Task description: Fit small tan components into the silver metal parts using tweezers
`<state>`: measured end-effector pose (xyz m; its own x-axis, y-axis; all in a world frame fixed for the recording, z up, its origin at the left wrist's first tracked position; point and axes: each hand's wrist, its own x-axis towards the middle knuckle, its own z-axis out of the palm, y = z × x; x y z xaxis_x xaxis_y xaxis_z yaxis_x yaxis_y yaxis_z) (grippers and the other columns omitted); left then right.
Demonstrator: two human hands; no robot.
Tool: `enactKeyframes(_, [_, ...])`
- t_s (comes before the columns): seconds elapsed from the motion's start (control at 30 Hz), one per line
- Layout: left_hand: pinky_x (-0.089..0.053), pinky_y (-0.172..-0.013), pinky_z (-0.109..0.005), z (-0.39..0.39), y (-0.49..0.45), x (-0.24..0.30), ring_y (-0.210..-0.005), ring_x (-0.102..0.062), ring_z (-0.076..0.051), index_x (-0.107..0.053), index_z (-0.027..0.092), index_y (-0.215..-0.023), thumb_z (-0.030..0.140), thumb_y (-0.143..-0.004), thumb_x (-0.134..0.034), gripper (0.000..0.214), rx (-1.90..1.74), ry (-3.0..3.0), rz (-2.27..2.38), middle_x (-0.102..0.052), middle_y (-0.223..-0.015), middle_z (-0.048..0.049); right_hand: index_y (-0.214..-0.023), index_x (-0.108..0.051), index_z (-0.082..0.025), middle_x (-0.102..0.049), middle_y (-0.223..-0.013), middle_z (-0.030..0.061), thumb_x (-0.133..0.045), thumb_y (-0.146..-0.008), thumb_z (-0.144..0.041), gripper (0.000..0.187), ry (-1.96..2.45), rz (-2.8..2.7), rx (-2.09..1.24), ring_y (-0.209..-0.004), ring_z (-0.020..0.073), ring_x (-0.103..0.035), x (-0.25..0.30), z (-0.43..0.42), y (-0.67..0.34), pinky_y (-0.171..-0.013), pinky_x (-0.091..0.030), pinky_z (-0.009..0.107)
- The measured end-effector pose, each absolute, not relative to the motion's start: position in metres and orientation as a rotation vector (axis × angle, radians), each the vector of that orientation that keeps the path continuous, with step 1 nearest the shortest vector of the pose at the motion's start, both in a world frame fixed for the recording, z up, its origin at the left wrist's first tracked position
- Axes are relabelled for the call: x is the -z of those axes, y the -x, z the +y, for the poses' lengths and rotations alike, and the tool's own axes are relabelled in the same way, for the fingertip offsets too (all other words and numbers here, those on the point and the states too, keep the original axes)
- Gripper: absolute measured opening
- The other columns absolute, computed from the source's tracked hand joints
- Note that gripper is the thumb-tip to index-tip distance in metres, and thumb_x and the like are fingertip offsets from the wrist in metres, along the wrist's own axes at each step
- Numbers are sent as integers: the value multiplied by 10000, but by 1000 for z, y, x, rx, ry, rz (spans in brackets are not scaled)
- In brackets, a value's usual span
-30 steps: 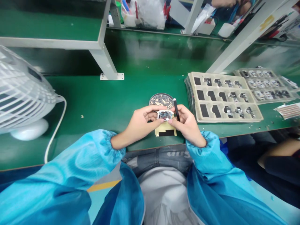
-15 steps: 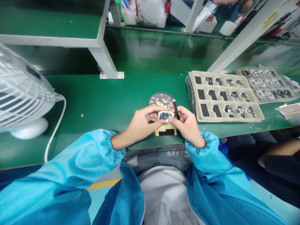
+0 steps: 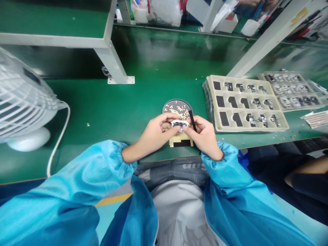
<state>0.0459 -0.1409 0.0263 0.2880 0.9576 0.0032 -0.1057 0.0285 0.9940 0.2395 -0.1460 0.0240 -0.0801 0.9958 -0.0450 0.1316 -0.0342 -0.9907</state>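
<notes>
while my left hand (image 3: 153, 134) and right hand (image 3: 204, 135) pinch a small white-rimmed dark part (image 3: 180, 122), the right's slim black stick (image 3: 192, 121) overlaps a round grey perforated dish (image 3: 176, 103) beyond; rightward lies a beige compartmented tray (image 3: 252, 130).

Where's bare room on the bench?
Widest: green benchtop between the white cord and left hand, one small scrap aside. Also between shelf leg and round dish. Crowded around right hand: dish, black strip, yellow pad, parts tray.
</notes>
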Motion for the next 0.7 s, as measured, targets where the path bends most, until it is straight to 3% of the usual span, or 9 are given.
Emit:
enactKeyframes(0.1, [-632, -771, -306, -140, -45, -26, -856, -765, -202, -763, 134, -1076, 293, -868, -776, 262, -975, -1341, 1020, -805, -995, -82, -902, -698, -194, -638, -749, -18, -897, -718, -394, 337, 1286, -1364, -1224, -609, 110, -481, -25, -146, -238, -561, -376, 256])
enactKeyframes(0.23, [-599, -790, -291, -142, -44, -31, -890, -746, -194, -807, 149, -1047, 281, -863, -778, 229, -1017, -1495, 1080, -810, -1042, -73, -884, -676, -196, -564, -670, -46, -932, -687, -435, 402, 1269, -1366, -1271, -581, 99, -410, -27, -146, -238, -532, -309, 245])
enactKeyframes(0.47, [-577, -736, -302, -146, -46, -32, -833, -739, -207, -819, 155, -1053, 339, -848, -782, 278, -1006, -1438, 1125, -819, -991, -81, -835, -664, -193, -614, -706, -20, -965, -642, -489, 464, 1269, -1343, -1323, -634, 127, -490, -30, -145, -239, -563, -382, 258])
enactKeyframes(0.7, [-577, -735, -290, -147, -51, -29, -811, -732, -195, -806, 127, -1033, 350, -813, -805, 313, -1034, -1340, 1155, -813, -948, -88, -867, -670, -193, -636, -720, -19, -943, -688, -488, 441, 1286, -1357, -1219, -630, 125, -514, -27, -147, -235, -575, -407, 261])
